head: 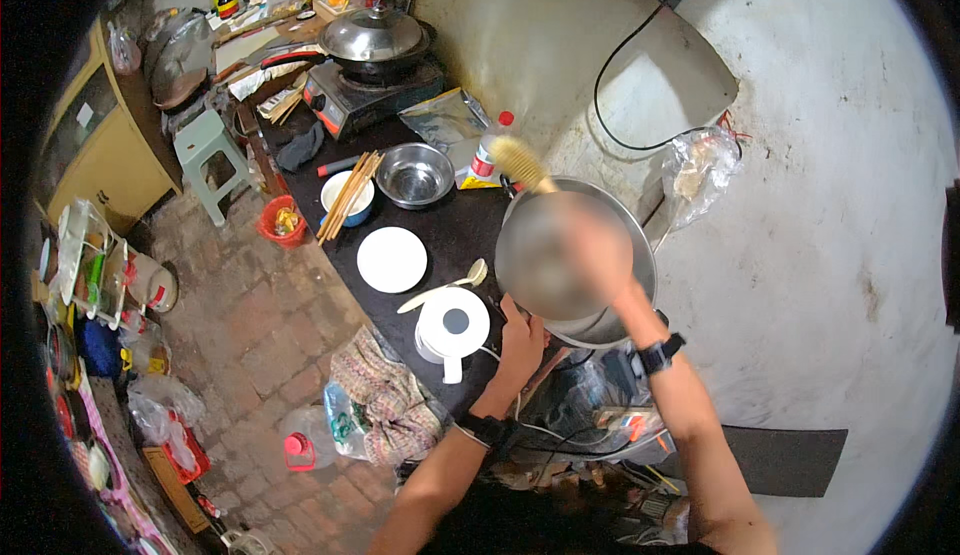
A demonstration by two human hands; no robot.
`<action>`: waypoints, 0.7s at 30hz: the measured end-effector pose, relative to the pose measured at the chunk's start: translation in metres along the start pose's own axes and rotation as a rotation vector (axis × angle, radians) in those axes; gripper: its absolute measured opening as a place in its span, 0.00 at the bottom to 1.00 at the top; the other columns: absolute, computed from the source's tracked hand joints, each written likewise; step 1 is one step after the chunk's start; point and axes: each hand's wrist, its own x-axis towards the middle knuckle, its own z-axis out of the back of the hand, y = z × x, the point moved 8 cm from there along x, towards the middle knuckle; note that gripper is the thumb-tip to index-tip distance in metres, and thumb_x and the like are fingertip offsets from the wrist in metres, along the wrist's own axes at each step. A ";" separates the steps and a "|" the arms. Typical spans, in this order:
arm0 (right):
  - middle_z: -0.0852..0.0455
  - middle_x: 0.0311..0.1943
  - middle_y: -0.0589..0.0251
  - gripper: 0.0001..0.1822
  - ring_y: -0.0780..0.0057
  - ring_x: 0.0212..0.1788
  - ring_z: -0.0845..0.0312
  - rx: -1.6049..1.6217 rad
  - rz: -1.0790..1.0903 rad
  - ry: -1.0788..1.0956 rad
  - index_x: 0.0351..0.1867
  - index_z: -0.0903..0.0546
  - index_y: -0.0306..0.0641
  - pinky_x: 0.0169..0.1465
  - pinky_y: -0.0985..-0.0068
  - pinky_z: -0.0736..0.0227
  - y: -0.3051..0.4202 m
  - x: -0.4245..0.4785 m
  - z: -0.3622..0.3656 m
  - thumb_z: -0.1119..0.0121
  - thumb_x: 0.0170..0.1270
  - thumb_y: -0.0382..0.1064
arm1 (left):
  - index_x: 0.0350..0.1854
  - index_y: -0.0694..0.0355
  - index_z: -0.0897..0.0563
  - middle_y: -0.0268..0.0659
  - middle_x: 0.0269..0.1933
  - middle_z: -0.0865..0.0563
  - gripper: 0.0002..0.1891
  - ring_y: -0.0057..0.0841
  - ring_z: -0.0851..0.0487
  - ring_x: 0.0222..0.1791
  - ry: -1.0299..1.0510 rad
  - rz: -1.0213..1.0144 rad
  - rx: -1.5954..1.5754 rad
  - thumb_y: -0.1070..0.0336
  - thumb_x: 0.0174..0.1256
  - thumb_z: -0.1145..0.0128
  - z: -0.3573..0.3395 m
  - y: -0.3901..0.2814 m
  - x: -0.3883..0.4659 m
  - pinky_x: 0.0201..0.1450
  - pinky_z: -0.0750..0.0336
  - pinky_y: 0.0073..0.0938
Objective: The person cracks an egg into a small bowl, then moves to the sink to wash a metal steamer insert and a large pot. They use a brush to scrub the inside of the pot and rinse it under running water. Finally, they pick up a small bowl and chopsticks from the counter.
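Observation:
Over a large round metal pot (651, 285), my right hand (600, 247) grips a brush (521, 165) whose pale bristled head points up and left past the rim. A blur covers part of this hand and most of the pot's inside, so what lies there is hidden. My left hand (523, 337) is at the pot's near left side, by its outer wall; whether its fingers grip the pot cannot be told. Just left of that hand stands a white electric kettle (454, 322). Behind the kettle lies a pale long-handled brush (442, 285).
On the dark counter are a white plate (391, 260), a bowl with chopsticks (349, 198) across it, a steel basin (415, 174) and a bottle with a red cap (487, 153). A lidded wok (375, 41) sits on a stove farther back. The wall rises close right of the pot.

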 end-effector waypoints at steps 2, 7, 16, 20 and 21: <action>0.17 0.40 0.53 0.18 0.65 0.41 0.20 0.419 -0.165 0.022 0.53 0.24 0.38 0.43 0.72 0.26 -0.014 -0.019 -0.020 0.45 0.61 0.38 | 0.56 0.68 0.51 0.39 0.24 0.25 0.18 0.22 0.26 0.18 0.088 0.006 -0.047 0.67 0.73 0.61 -0.002 0.028 -0.003 0.20 0.30 0.23; 0.17 0.42 0.58 0.16 0.68 0.43 0.21 0.146 -0.157 0.273 0.51 0.24 0.36 0.44 0.72 0.26 -0.005 0.019 0.006 0.45 0.62 0.38 | 0.58 0.68 0.52 0.40 0.24 0.25 0.20 0.23 0.27 0.18 0.010 0.040 -0.082 0.67 0.73 0.60 0.003 0.004 -0.005 0.21 0.31 0.24; 0.18 0.28 0.47 0.16 0.49 0.32 0.21 0.096 -0.259 0.055 0.50 0.22 0.40 0.35 0.63 0.26 0.012 0.015 0.007 0.46 0.61 0.39 | 0.63 0.68 0.53 0.41 0.24 0.22 0.25 0.23 0.24 0.20 0.009 0.101 -0.031 0.70 0.70 0.58 0.009 0.011 0.005 0.23 0.29 0.24; 0.18 0.25 0.46 0.16 0.48 0.29 0.20 -0.009 -0.280 0.070 0.50 0.21 0.42 0.32 0.59 0.25 -0.033 0.012 -0.009 0.46 0.62 0.41 | 0.63 0.68 0.53 0.40 0.25 0.22 0.25 0.22 0.24 0.20 -0.011 0.149 -0.073 0.71 0.69 0.58 0.006 0.015 0.000 0.24 0.28 0.24; 0.18 0.23 0.46 0.16 0.48 0.27 0.20 -0.055 -0.319 0.102 0.50 0.20 0.43 0.31 0.58 0.24 -0.044 0.019 -0.006 0.46 0.62 0.42 | 0.63 0.68 0.53 0.40 0.25 0.21 0.25 0.22 0.25 0.20 -0.014 0.139 -0.083 0.71 0.69 0.58 0.006 0.014 0.002 0.25 0.28 0.24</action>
